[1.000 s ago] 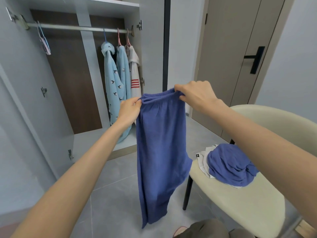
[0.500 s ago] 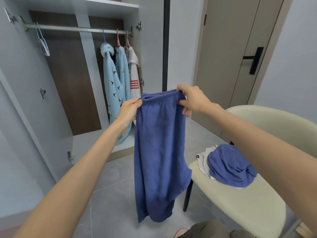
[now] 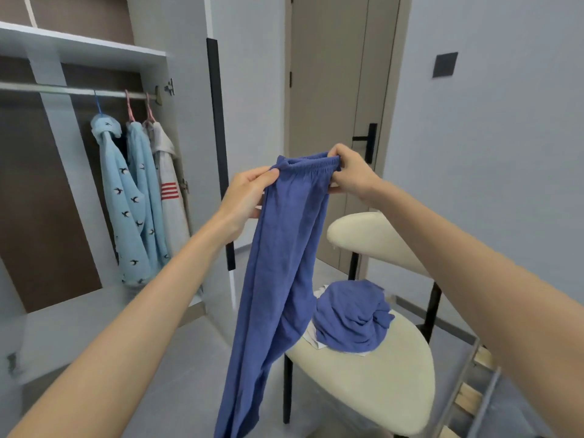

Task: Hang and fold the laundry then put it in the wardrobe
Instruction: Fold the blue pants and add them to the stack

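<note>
The left hand (image 3: 245, 197) and right hand (image 3: 350, 172) each pinch one end of the elastic waistband of the blue trousers (image 3: 278, 279), which hang straight down in front of the chair (image 3: 373, 390). A crumpled blue garment (image 3: 350, 317) lies on its seat. Three tops hang on the wardrobe rail (image 3: 63, 90).

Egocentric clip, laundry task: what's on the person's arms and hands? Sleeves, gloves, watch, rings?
Nothing worn that shows. The left forearm and right forearm are bare to the frame edge, no sleeve or cuff in view. The left hand and right hand are ungloved, with no ring, watch or bracelet visible.
</note>
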A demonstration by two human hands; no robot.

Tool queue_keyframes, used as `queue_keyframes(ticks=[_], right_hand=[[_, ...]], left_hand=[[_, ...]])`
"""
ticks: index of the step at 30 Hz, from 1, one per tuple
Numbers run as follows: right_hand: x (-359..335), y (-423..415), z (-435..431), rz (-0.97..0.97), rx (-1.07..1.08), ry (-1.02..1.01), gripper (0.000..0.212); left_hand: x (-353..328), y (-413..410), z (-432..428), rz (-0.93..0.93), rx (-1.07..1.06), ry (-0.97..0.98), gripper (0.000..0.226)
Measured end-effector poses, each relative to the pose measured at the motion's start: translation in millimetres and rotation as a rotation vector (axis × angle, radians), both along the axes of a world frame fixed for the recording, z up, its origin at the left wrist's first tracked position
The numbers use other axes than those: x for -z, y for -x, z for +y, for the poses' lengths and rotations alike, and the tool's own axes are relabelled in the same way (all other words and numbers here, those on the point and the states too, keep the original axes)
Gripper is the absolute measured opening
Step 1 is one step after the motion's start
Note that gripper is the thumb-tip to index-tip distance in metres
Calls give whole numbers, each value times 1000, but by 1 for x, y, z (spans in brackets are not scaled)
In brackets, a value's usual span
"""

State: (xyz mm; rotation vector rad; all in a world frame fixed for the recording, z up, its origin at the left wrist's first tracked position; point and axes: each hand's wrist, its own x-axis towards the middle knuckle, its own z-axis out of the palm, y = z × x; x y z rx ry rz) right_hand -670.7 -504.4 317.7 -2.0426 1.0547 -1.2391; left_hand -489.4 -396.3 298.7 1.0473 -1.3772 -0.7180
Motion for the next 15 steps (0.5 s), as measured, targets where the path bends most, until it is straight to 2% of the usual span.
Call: queue_keyframes(ticks=[6, 15], right_hand=[[-3, 114, 26, -70, 134, -54, 31], [5, 296, 94, -294, 398, -64, 33]], left_hand=[[-7, 104, -10, -77, 216, 3, 25], [-3, 294, 5, 3, 525, -19, 23]])
